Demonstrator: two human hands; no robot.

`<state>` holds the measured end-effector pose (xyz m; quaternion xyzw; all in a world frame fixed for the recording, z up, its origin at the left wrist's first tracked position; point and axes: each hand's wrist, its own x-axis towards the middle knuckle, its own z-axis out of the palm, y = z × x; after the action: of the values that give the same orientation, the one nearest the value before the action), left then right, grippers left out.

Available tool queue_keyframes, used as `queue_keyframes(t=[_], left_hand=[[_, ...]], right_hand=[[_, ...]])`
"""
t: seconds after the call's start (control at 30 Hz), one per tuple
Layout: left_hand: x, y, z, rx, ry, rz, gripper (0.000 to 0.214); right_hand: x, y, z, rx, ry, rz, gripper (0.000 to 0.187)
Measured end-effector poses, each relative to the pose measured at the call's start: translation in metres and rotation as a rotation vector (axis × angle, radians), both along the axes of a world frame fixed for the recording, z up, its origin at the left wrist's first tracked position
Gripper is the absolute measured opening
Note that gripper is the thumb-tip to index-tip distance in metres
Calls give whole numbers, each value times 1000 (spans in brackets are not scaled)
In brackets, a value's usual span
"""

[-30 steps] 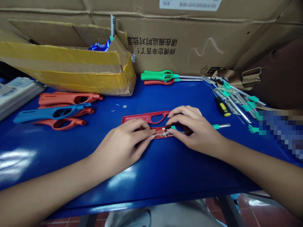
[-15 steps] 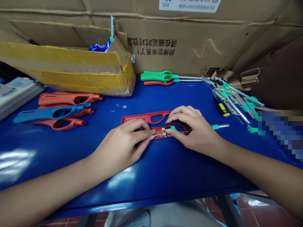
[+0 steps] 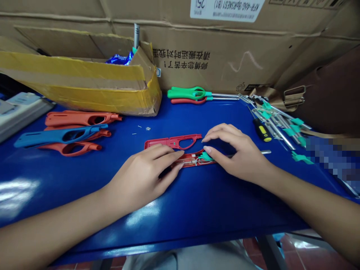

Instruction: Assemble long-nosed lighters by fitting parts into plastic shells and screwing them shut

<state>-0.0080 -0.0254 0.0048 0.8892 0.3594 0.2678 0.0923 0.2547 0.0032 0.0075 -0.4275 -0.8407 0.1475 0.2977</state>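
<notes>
Two red plastic lighter shell halves lie mid-table: the far half is free, the near half lies under my fingers. My left hand rests on the near half's left end, fingers together and pressed down on it. My right hand covers its right end, thumb and fingers pinching a green-tipped metal tube part seated in the shell. The tube's metal end sticks out past my right hand.
Orange and blue shells lie at the left. A green and red assembled lighter lies at the back. A heap of green-tipped metal tubes and a yellow-handled screwdriver sit at the right. A taped cardboard box stands back left.
My right thumb has slid a little to the right along the near shell, uncovering more of the inner parts. The left hand's fingers have flattened slightly. The view has tilted down a bit.
</notes>
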Motion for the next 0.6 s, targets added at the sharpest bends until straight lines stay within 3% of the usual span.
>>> queue_keyframes(t=[0.2, 0.47, 0.6], left_hand=[[-2, 0, 4, 46, 18, -16, 29], [-2, 4, -3, 8, 114, -144, 36], [-1, 5, -4, 27, 89, -157, 34]], right_hand=[[19, 8, 13, -48, -119, 153, 20], [16, 9, 5, -219, -126, 133, 29], [13, 7, 3, -150, -123, 130, 25]])
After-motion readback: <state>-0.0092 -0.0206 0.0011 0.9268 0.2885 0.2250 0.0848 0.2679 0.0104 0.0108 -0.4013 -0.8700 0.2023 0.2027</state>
